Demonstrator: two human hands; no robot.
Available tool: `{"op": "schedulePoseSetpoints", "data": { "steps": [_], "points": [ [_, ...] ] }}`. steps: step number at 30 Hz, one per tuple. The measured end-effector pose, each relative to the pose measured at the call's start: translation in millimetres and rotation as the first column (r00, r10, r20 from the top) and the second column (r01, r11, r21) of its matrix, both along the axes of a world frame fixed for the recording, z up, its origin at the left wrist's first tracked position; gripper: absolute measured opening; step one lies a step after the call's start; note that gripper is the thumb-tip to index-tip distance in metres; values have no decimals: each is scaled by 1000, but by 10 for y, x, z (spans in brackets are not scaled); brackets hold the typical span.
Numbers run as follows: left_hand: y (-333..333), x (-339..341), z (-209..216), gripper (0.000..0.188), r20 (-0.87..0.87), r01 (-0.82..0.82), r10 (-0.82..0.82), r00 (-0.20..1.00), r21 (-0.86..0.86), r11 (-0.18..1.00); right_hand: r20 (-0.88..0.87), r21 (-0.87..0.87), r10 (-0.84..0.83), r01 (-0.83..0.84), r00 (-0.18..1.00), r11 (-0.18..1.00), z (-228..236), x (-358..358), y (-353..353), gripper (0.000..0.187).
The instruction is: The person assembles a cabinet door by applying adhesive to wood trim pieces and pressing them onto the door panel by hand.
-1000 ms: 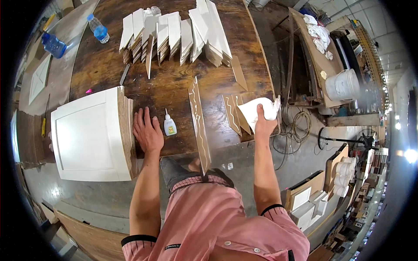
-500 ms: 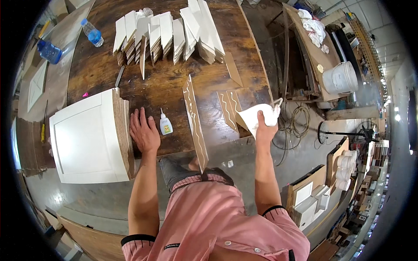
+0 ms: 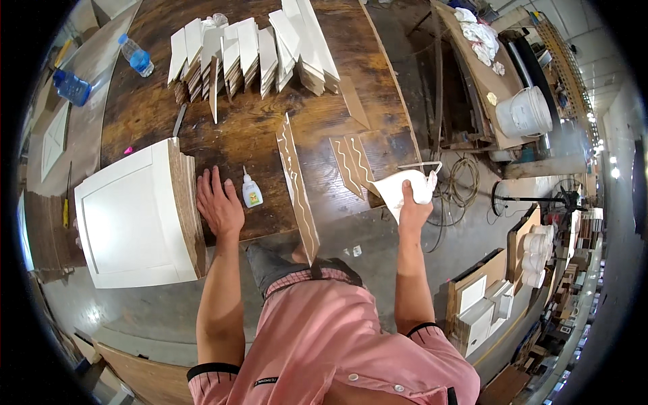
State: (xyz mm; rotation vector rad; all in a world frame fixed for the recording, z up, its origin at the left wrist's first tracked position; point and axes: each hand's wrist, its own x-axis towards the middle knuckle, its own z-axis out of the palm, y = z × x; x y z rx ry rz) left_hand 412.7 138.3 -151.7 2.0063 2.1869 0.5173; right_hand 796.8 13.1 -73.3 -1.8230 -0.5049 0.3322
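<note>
My right hand (image 3: 413, 212) is wrapped round a white squeeze bottle (image 3: 403, 190), tilted over the table's near right edge; a thin bent tube shows at its far end. Beside it lie two narrow brown strips (image 3: 346, 165) with wavy white glue lines on them. A longer strip (image 3: 297, 185), also bearing a wavy glue line, sticks out over the table edge toward me. My left hand (image 3: 221, 206) rests open on the wooden table (image 3: 256, 145), fingers stretched. It lies between a small glue bottle (image 3: 252, 192) and a stack of white framed panels (image 3: 131, 212).
White angled-end strips (image 3: 250, 50) stand in bundles at the far side. A bare brown strip (image 3: 353, 101), a flat blade (image 3: 179, 120) and a water bottle (image 3: 138, 57) are on the table. To the right are a white bucket (image 3: 523, 113), coiled hose (image 3: 460, 189) and fan (image 3: 540, 200).
The white bottle has turned a little in my right hand, and its bent tube shows more. My left hand stays flat on the table. The whole view has shifted slightly.
</note>
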Motion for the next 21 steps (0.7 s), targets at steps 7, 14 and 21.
{"op": "schedulePoseSetpoints", "data": {
  "steps": [7, 14, 21],
  "points": [
    [2, 26, 35, 49, -8, -11, 11, 1000, -24, 1000, 111, -34, 76, -73, 991, 997, -198, 152, -213, 39],
    [-13, 39, 51, 49, 30, -19, 20, 999, -55, 998, -564, 451, -28, 336, 825, 827, 173, -40, -559, 48],
    [-42, 6, 85, 52, 145, -1, -3, 989, 27, 1000, -784, 567, 357, 350, 509, 746, 808, -565, -795, 49]
  ]
}}
